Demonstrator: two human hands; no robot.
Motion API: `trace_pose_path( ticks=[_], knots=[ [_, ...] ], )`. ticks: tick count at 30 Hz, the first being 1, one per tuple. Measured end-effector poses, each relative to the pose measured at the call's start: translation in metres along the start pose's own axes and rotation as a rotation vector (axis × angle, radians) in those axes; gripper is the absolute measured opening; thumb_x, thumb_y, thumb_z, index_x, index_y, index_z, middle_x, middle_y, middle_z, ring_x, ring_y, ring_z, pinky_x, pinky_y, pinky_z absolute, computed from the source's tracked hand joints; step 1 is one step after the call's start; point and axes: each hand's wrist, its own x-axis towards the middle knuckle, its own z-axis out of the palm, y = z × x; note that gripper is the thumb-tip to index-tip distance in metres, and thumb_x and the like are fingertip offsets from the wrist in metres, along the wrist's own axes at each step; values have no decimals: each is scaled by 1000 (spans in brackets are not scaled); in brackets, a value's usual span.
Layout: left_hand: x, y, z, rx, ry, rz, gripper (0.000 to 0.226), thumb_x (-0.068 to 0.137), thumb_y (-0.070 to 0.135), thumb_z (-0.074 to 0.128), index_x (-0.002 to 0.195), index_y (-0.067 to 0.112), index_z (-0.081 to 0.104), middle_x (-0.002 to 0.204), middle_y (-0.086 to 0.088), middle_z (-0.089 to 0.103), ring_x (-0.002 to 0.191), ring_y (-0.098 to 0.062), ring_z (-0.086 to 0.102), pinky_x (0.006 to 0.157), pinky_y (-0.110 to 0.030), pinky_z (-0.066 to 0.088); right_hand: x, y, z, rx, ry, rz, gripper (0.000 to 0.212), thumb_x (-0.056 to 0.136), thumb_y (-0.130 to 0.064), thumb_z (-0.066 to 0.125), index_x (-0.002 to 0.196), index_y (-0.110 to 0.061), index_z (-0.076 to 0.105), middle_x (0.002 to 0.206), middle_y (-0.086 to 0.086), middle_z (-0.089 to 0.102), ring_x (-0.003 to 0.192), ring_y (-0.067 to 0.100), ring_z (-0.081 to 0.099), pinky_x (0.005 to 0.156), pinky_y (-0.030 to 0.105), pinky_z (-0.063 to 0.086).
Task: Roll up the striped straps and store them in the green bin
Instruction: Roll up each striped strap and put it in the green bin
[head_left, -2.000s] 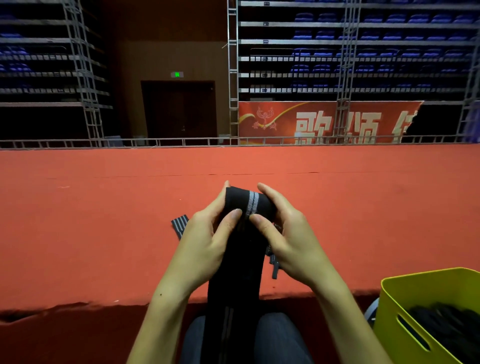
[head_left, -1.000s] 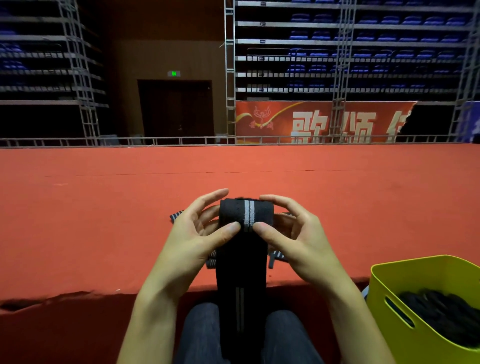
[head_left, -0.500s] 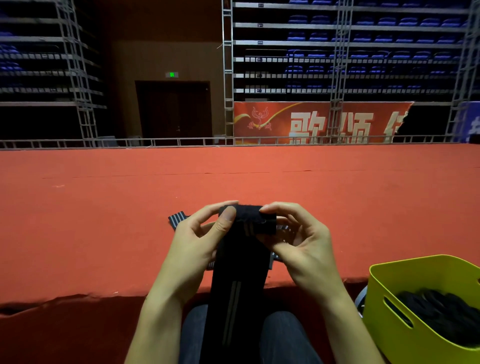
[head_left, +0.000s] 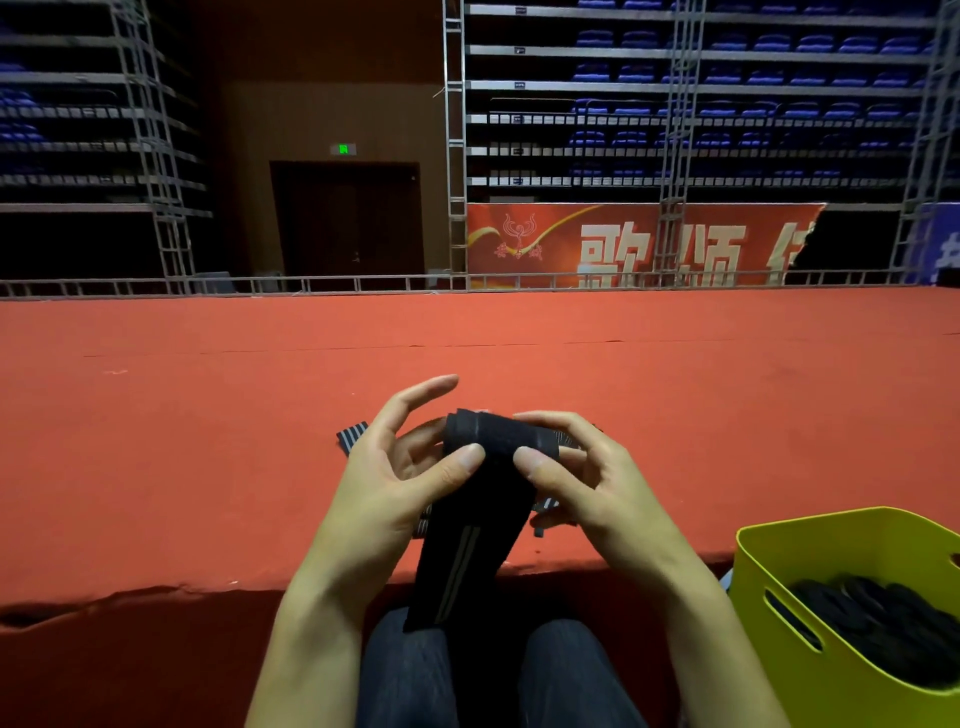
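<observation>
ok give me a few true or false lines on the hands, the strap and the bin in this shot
1. Both hands, left hand and right hand, hold the rolled part of the striped strap. True.
2. The strap is fully rolled. False: an unrolled tail hangs down toward the person's lap.
3. The green bin stands to the person's left. False: it is at the lower right.
4. The bin already holds dark rolled items. True.
5. More striped straps lie on the red surface behind the hands. True.
</observation>
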Motion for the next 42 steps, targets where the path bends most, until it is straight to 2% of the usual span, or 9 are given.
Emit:
trace_pose_path(
  ticks=[5,9,12,17,23,29,36,39,42],
  knots=[
    [1,-1,-4,68,-26,4,63,89,12,79,147,29,60,134,-12,74,128,-29,70,107,-43,57,-5,-1,-2,71,2,-66,47,90,-21,81,134,-30,67,112,11,79,96,25,76,80,45,62],
    [-2,2,2,140,-42,6,60,94,16,78,147,36,60,125,-8,78,117,-22,76,90,-27,61,-5,1,-3,58,15,-118,53,91,-6,83,137,-25,65,120,10,78,109,29,76,96,56,61],
    [-3,4,6,160,-54,27,55,97,20,73,147,38,61,128,-7,78,113,-21,77,84,-26,61,-6,-1,-1,43,38,-156,54,91,6,80,136,-20,66,122,9,77,110,25,76,94,49,62],
    [-1,1,6,189,-40,101,50,96,14,75,143,29,64,131,-7,76,118,-26,76,97,-38,61,-4,-2,1,-17,45,-173,60,91,6,80,136,-31,67,127,5,74,104,21,71,80,61,56],
    [-1,2,4,229,-46,147,47,96,0,75,138,19,66,132,-8,73,118,-23,75,98,-30,59,-8,-11,-7,-44,-39,-121,59,97,-22,77,147,-43,56,125,1,77,117,19,74,103,54,58],
    [0,0,3,186,-70,112,57,95,0,76,144,26,63,137,-7,71,119,-26,75,93,-33,60,-4,-5,-7,-95,-11,-201,51,99,-7,75,142,-31,62,121,5,77,112,24,75,101,50,59],
    [1,2,9,149,48,-45,45,94,44,81,138,43,68,115,-6,80,97,-17,78,66,-26,58,-2,6,1,-141,123,-296,52,93,6,77,128,-32,70,120,-6,74,89,41,66,77,57,55],
    [2,2,13,119,84,-24,39,94,41,73,133,40,71,114,-4,82,104,-24,80,79,-44,67,-3,9,8,-54,136,-291,48,92,12,75,120,-27,73,121,-5,74,96,15,70,81,48,61],
    [0,0,11,67,75,-7,41,92,28,79,132,33,73,120,-8,81,112,-30,78,92,-49,65,-3,13,5,-20,99,-256,51,90,17,71,115,-28,71,132,-2,72,111,20,71,84,45,59]
  ],
)
